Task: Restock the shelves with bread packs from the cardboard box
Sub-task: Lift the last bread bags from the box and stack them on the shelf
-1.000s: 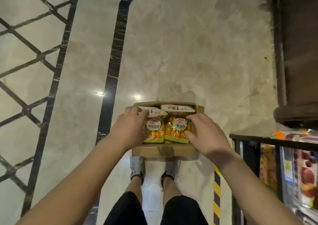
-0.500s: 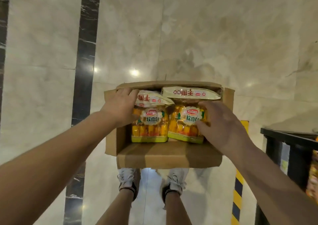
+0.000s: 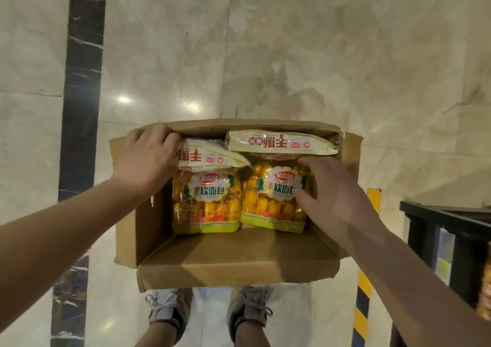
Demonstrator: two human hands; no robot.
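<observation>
An open cardboard box point(image 3: 233, 264) stands on the marble floor in front of my feet. Inside lie two yellow bread packs side by side, the left yellow pack point(image 3: 207, 203) and the right yellow pack point(image 3: 271, 203). Two cream packs with red print lie across their far ends, the left cream pack point(image 3: 210, 158) and the right cream pack point(image 3: 279, 143). My left hand point(image 3: 146, 160) curls over the left end of the left cream pack at the box's far left corner. My right hand point(image 3: 332, 195) grips the right edge of the right yellow pack, thumb on its face.
A black shelf unit point(image 3: 446, 219) holding packaged goods stands at the right edge. A yellow and black striped strip point(image 3: 362, 307) runs along the floor beside it. My shoes point(image 3: 167, 309) are just behind the box. A black marble band point(image 3: 79, 107) crosses the floor on the left.
The view has come much closer to the box. My left hand slid to the far left corner onto the cream pack. My right hand closed on the right yellow pack's edge.
</observation>
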